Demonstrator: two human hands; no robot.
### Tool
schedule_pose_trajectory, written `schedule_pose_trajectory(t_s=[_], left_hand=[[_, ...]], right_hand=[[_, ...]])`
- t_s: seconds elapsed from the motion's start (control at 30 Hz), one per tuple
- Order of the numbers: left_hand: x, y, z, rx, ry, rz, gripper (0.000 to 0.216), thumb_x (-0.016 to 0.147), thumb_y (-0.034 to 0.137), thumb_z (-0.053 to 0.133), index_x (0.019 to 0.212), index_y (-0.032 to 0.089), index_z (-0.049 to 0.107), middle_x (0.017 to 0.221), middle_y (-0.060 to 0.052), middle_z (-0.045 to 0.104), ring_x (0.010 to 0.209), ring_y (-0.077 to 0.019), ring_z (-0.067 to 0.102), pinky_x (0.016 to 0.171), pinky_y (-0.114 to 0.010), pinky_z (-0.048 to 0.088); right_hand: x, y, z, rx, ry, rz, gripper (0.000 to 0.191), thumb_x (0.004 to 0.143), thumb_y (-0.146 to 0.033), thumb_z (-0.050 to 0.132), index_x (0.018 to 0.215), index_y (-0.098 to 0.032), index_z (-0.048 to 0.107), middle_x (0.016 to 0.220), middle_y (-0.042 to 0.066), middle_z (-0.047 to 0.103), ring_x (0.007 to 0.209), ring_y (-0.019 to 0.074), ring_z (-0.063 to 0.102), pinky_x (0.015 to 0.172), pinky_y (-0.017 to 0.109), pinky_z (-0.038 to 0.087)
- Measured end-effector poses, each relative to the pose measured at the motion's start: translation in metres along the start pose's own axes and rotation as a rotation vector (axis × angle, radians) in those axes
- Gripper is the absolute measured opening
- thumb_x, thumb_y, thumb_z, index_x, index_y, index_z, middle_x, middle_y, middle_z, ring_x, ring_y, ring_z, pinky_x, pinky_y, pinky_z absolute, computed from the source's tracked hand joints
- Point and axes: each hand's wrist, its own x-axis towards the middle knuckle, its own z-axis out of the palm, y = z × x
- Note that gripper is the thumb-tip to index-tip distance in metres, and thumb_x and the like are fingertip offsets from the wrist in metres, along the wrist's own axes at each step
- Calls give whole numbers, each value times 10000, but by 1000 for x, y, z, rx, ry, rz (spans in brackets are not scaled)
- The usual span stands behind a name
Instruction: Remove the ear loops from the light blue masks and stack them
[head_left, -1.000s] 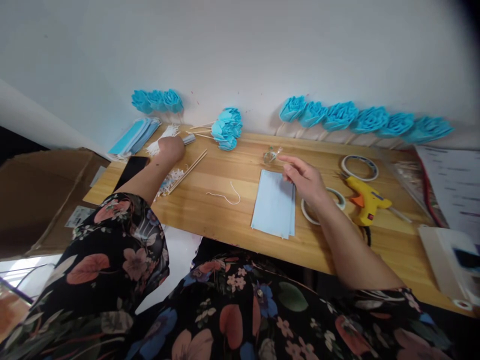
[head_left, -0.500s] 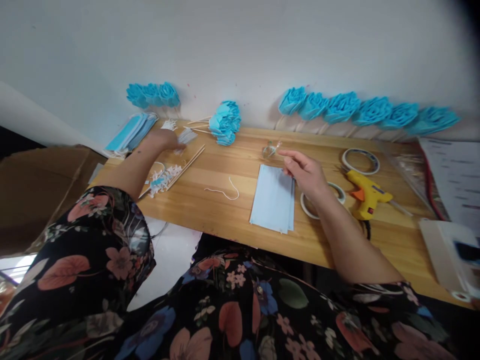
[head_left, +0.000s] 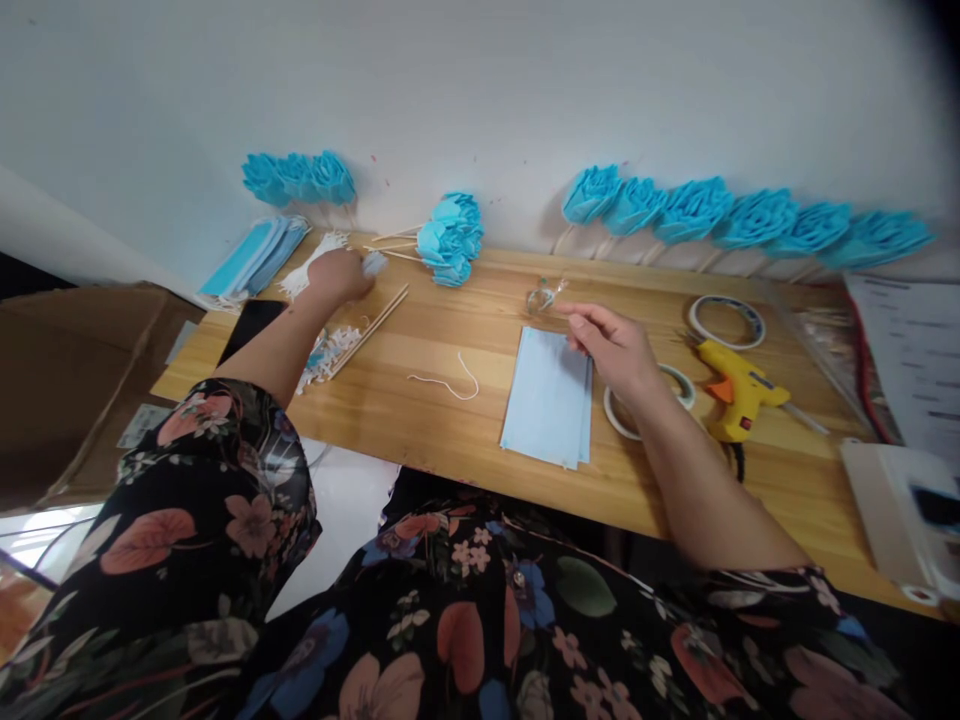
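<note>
My left hand (head_left: pixel 341 276) reaches over the back left of the table, its fingers bent down and mostly hidden. Just past it shows a small bunch of thin whitish strips (head_left: pixel 374 263); I cannot tell whether the fingers grip them. White cords (head_left: pixel 304 275) lie beside that hand. My right hand (head_left: pixel 606 342) hovers at the upper right corner of light blue face mask sheets (head_left: pixel 546 395), holding nothing visible. Its index finger is stretched out, the other fingers loosely bent. Near that fingertip lies a small shiny, see-through looped thing (head_left: pixel 541 298).
Blue flowers on sticks (head_left: pixel 682 210) lean along the wall, and a blue bunch (head_left: pixel 450 240) lies mid-table. Folded masks (head_left: pixel 259 255), a dark flat object (head_left: pixel 251 325), scraps (head_left: pixel 322 360), wooden sticks (head_left: pixel 371 330), a cord (head_left: pixel 450 388), tape rolls (head_left: pixel 726 302) and a yellow glue gun (head_left: pixel 739 390) lie around.
My left hand has shifted slightly up and right, now covering more of the whitish strips. More white cords and a dark flat object show beside the forearm. My right hand has barely moved.
</note>
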Motion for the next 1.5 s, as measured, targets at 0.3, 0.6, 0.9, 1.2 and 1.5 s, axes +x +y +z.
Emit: schedule_pose_trajectory(t_s=[0.3,0.6,0.9,1.2,1.5], left_hand=[[-65,30,-17,-127,305,224,529,978,378,553,1371,31,618,1346,-244,631,1261,-383,577,1001,-496,456],[-175,97,26,-209,84,800,163,922,242,600,957,154,733,1008,-118,746,938,-251,669,825,-373,490],[-174,109,8,-813,-42,702,102,905,202,589,875,174,683,920,-59,777,839,-169,692,786,-300,511],[-172,132,-13,-1210,-232,633,50,895,186,611,848,200,601,599,39,565,507,-84,486,510,-231,364],[-167,109,-8,-967,-106,613,121,896,249,633,916,190,736,664,12,675,592,-112,563,589,-251,381]], right_hand=[[-4,-7,1,-86,5,-19,344,971,-526,605,1136,-286,788,674,-11,639,614,157,572,618,307,462],[-11,-21,6,-149,-72,-53,284,992,-394,579,1152,-263,774,690,-11,669,652,163,595,677,325,477],[-21,-39,20,-62,-314,-267,469,929,-373,652,1393,-308,664,1436,63,678,1073,231,700,908,405,575],[-26,-35,27,-68,-264,-73,271,873,-396,716,1099,-280,811,788,-2,778,678,167,662,667,306,506],[-22,-38,14,-137,-132,-93,166,879,-371,692,891,-256,810,804,20,791,688,175,648,664,320,473]])
